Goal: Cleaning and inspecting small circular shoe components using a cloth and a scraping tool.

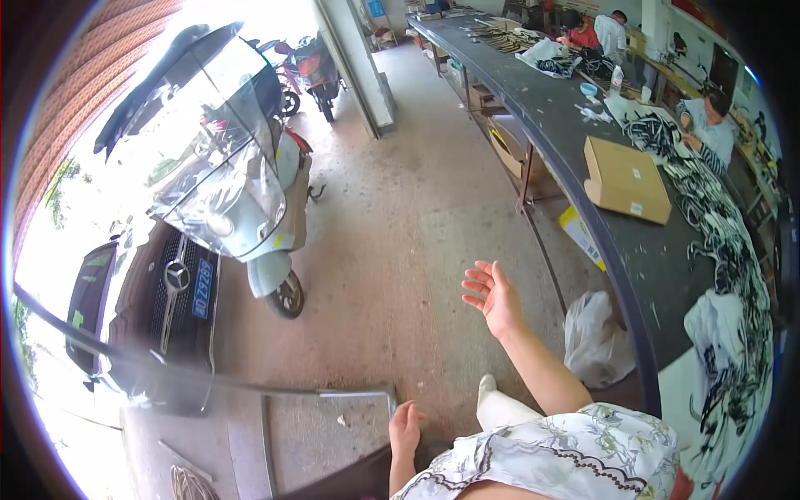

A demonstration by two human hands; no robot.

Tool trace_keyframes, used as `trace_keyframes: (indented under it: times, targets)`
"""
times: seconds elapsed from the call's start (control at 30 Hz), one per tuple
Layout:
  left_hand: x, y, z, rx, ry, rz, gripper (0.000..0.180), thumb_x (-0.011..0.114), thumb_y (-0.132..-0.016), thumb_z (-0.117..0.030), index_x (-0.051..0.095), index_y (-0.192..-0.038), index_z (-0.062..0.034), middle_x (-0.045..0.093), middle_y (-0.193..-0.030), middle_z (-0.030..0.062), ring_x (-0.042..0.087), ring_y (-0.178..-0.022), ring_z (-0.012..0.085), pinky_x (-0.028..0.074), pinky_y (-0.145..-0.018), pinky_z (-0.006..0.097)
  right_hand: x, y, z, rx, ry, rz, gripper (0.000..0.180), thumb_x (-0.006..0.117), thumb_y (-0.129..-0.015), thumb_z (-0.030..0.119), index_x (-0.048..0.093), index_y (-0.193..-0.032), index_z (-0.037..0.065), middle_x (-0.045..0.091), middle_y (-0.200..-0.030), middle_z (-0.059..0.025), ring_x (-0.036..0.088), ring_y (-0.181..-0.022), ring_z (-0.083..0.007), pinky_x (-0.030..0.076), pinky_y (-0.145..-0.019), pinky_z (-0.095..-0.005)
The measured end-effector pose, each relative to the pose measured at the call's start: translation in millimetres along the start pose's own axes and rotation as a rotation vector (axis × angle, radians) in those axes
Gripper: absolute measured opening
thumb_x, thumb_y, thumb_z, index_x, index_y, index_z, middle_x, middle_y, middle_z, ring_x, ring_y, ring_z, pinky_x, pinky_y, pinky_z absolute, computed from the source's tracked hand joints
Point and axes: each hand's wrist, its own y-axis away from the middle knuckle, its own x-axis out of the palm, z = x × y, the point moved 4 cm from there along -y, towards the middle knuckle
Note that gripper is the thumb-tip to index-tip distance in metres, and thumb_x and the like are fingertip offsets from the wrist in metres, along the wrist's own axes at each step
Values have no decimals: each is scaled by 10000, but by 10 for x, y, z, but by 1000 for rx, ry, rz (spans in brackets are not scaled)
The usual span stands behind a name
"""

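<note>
My right hand (493, 298) is raised in front of me over the concrete floor, palm turned up and fingers spread, with nothing in it. Low at my left side hangs my left hand (405, 429), its fingers loosely bent and partly apart, and no object shows in it. That hand is close to the corner of a bent grey metal tube frame (333, 392); whether they touch I cannot tell. Right of my right forearm, a white plastic bag (596, 337) stands on the floor beside a long dark worktable (575, 125).
A flat cardboard box (625, 179) and heaps of black and white straps (717, 225) lie on the worktable. Several people work beyond it. At left stand a pale scooter with a clear rain cover (225, 183), a dark car (158, 308) and a parked motorbike (317, 75).
</note>
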Motion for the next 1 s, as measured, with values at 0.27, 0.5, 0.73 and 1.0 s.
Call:
trace_keyframes:
  times: [0.27, 0.5, 0.73, 1.0]
  targets:
    - [687, -2492, -1036, -7, 97, -15, 255, 533, -940, -198, 612, -1055, 15, 651, -791, 44, 611, -729, 100, 465, -675, 221, 451, -2579, 964, -95, 145, 57, 394, 514, -940, 344, 480, -1223, 72, 594, -1080, -89, 606, -935, -186, 530, -742, -345]
    - [1112, -5357, -1714, -67, 38, 20, 243, 557, -921, -201, 634, -994, 18, 651, -773, 60, 604, -685, 102, 480, -629, 241, 249, -5089, 1518, -132, 168, -132, 345, 523, -935, 276, 490, -1209, 69, 611, -1055, -84, 621, -894, -178, 537, -699, -321]
    - [2324, -8052, -3789, 196, -181, 257, 264, 539, -942, -205, 610, -1065, 18, 658, -792, 44, 625, -758, 117, 474, -685, 229, -41, -7064, 2634, -287, 226, -403, 345, 543, -927, 272, 499, -1212, 82, 608, -1038, -71, 611, -864, -152, 528, -683, -311]
    - [3850, -11029, -5130, 288, -251, 377, 279, 532, -948, -229, 608, -1066, 13, 668, -815, 45, 630, -785, 119, 479, -707, 234, -470, -10067, 3506, -299, 217, -611, 328, 544, -917, 273, 523, -1182, 81, 605, -1002, -47, 596, -859, -137, 508, -689, -291]
